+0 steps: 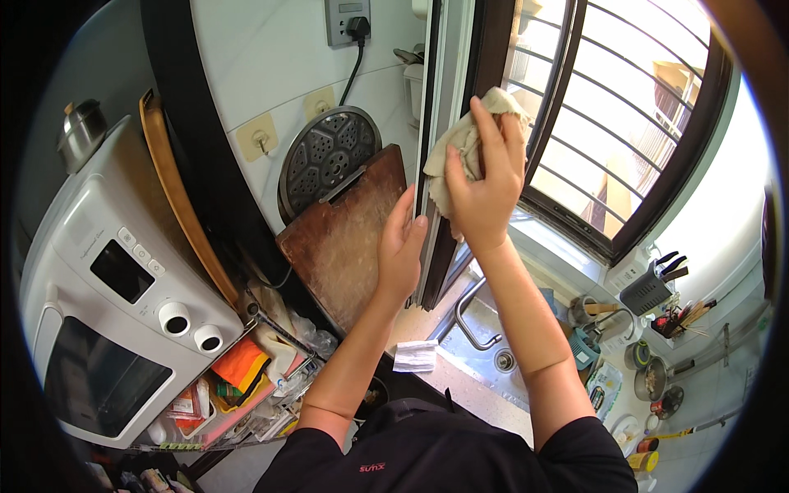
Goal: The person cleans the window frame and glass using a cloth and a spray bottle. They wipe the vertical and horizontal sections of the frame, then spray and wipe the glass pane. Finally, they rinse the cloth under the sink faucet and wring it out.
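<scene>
My right hand [490, 188] presses a crumpled beige cloth [453, 151] against the dark-framed window sash [487, 46], which stands swung inward. Its fingers are spread over the cloth. On the other side, my left hand [400, 246] rests against the pale edge of the same sash [424, 203], thumb and fingers on either side of that edge. Behind the left hand leans a worn wooden cutting board [351, 228]. To the right of the sash, bars cross the bright window opening [607, 117].
Below are a steel sink [459, 354] with a curved faucet [468, 320] and a folded white cloth [416, 356]. A white countertop oven [123, 277] stands left, beside a round perforated steamer plate [330, 154]. A knife block [644, 293], pans and bottles line the right counter.
</scene>
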Tool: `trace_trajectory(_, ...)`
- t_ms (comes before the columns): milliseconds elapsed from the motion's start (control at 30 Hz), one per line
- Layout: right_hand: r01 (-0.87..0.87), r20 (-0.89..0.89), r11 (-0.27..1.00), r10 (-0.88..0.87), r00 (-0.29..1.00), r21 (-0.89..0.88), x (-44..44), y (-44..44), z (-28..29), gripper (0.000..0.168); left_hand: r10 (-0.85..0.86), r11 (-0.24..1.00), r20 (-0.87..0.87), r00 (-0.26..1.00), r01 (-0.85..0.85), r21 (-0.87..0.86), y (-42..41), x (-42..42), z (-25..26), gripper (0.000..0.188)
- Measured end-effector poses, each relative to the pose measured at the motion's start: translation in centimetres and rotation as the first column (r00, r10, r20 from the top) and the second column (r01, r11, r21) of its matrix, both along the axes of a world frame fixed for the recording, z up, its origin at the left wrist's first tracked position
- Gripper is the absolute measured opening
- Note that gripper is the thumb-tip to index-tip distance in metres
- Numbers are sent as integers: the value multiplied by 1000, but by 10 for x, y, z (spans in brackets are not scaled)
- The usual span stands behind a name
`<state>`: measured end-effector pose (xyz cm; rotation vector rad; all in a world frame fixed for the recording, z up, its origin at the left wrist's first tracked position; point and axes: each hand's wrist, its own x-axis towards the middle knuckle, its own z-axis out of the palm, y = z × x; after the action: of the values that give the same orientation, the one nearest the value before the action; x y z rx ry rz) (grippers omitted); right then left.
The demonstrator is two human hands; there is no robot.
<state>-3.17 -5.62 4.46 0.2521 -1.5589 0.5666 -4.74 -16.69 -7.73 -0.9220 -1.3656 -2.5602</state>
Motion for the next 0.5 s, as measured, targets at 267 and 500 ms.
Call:
trace_trajectory(267, 45, 82, 999, -47, 996, 23, 7, -1, -12, 58, -36, 999, 25, 999, 36, -2, -1, 0, -1, 58)
trace_trajectory(500, 14, 48, 999, -16, 999, 33, 4, 1, -16, 56, -48, 999, 2, 999, 48, 8, 0, 2, 1, 59)
